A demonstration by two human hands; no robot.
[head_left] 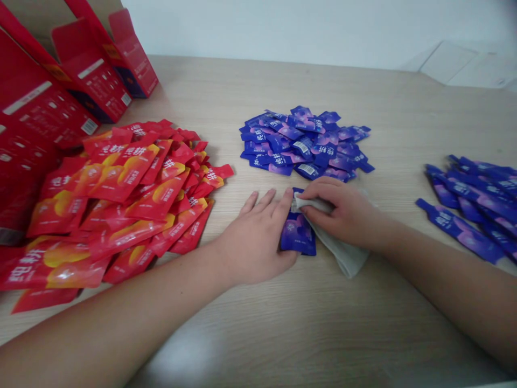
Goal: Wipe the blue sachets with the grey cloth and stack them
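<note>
My left hand [258, 237] lies flat on the wooden table [283, 323], fingers stretched out, its thumb side pressing on a blue-purple sachet [298, 234]. My right hand [343, 213] is closed on a pale cloth [343, 253] and holds it against the top of that sachet. A pile of small blue sachets [302, 143] lies just beyond both hands.
A large heap of red sachets [121, 199] spreads at the left. Open red cartons [81, 75] stand at the back left. Long blue sachets [476, 205] lie in a row at the right edge. White sheets [464, 64] rest at the far right corner.
</note>
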